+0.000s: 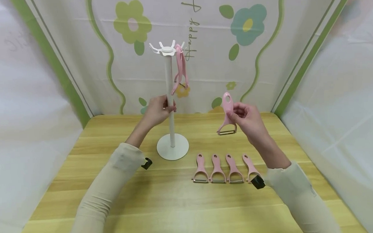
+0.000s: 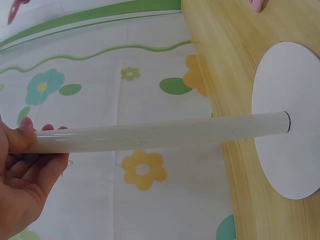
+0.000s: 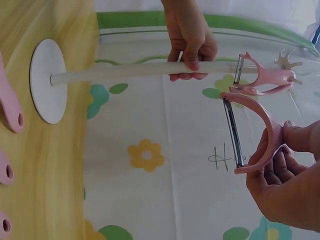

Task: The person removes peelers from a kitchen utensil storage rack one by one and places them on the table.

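Observation:
A white stand [image 1: 169, 76] with a round base [image 1: 164, 150] and a ring of hooks [image 1: 167, 49] stands upright on the table. My left hand [image 1: 158, 110] grips its pole around the middle. Pink peelers [image 1: 181, 67] hang overlapping from a hook on the right; I cannot tell their exact number. To the right of the stand, my right hand [image 1: 249, 121] holds another pink peeler [image 1: 227, 110] by its handle, hole end up and blade down, above the table. In the right wrist view this peeler's metal blade [image 3: 233, 132] faces the stand's base.
Several pink peelers [image 1: 216, 167] lie in a row on the wooden table [image 1: 183, 205], handles pointing away from me. Behind the table hangs a flowered cloth [image 1: 201, 85], with white cloth sides to left and right.

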`<control>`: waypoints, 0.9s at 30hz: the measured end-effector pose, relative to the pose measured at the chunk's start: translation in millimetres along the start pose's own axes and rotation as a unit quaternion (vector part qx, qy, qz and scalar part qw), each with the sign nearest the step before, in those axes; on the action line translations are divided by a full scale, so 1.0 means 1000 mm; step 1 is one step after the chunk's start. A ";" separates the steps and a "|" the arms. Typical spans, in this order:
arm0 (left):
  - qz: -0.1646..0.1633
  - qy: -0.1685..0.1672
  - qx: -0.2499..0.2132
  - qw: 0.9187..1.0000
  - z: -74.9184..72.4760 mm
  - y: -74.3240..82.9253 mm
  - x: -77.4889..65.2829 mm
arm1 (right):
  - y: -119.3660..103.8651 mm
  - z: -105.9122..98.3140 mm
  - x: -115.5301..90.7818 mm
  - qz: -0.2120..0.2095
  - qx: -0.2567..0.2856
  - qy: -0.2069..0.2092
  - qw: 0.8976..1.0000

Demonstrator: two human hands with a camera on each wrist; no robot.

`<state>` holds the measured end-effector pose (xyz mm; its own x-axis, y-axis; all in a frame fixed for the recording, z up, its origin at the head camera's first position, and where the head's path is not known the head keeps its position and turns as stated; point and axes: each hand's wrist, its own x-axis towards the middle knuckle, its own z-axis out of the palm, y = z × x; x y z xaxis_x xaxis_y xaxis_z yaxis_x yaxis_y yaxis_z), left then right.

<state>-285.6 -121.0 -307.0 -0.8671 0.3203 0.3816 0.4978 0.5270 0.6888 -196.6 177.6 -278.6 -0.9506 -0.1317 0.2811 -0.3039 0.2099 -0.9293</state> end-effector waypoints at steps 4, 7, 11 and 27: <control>0.001 0.001 0.001 1.000 0.000 -0.001 0.000 | 0.012 -0.008 -0.008 0.025 -0.020 0.003 0.999; 0.004 0.006 0.004 1.000 0.000 -0.001 0.000 | 0.020 -0.013 -0.014 0.039 -0.026 0.006 0.999; 0.008 0.009 0.004 1.000 -0.002 -0.001 -0.001 | 0.031 -0.019 -0.021 0.048 -0.026 0.009 0.998; -0.006 0.003 -0.006 1.000 -0.005 -0.004 -0.004 | 0.064 -0.044 -0.048 0.084 -0.052 0.008 0.995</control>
<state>-284.5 -128.2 -308.2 -0.8736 0.3090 0.3761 0.4863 0.5211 0.7014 -173.3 239.9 -341.5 -0.9892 -0.0716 0.1279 -0.1444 0.3263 -0.9342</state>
